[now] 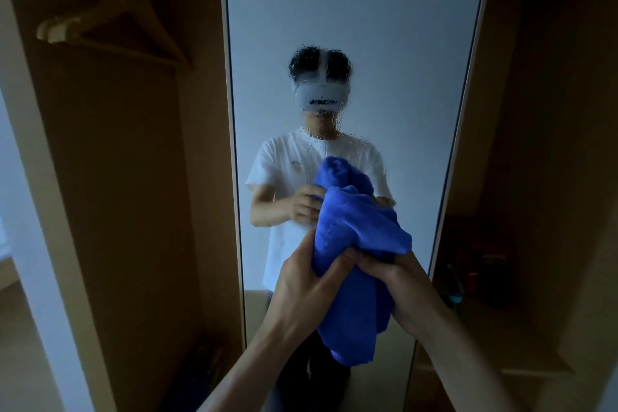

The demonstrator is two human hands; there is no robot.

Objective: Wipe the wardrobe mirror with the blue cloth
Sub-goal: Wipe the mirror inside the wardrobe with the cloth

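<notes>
The tall wardrobe mirror stands straight ahead, with droplets speckled across its middle. A bunched blue cloth is held up in front of the glass. My left hand grips the cloth's left side with curled fingers. My right hand grips its right side, thumb pressed into the fabric. The cloth's tail hangs down between my forearms. In the mirror I see a person in a white T-shirt holding the same cloth. Whether the cloth touches the glass I cannot tell.
An open wardrobe bay on the left holds wooden hangers on a rail. Another dim bay on the right has a shelf with small dark items. The mirror's white frame runs down both sides.
</notes>
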